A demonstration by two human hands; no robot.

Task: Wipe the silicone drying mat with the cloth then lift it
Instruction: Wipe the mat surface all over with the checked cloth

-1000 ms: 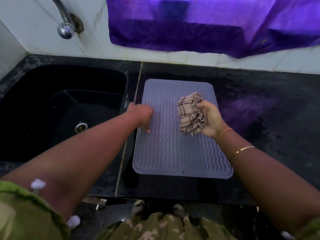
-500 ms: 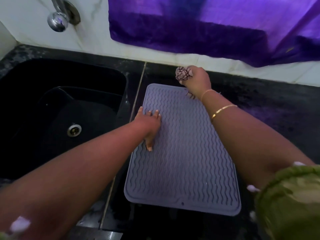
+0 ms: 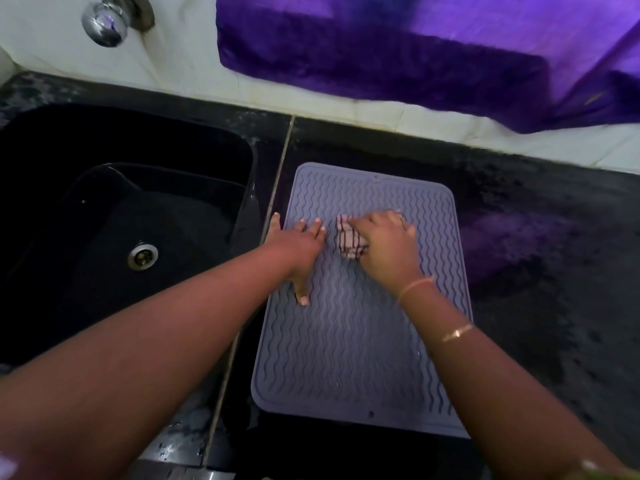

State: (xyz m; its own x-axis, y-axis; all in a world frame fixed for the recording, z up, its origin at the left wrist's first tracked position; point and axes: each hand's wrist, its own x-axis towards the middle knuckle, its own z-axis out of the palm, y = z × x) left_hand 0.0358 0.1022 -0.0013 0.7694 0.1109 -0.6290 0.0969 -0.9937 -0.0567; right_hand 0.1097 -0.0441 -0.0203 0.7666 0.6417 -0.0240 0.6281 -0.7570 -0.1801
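1. Since half a second ago, my right hand has swept back from the far edge to mid-mat, clenched on the bunched checked cloth.
2. Left hand — fingers spread, holding nothing — pins the grey ribbed silicone drying mat on the black stone counter.
3. Risk: if that pin slackens, the mat could skid toward the black sink.

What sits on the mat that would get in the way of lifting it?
Only the person's own hands: the left hand presses its left edge, the right hand holds the cloth on the mat.
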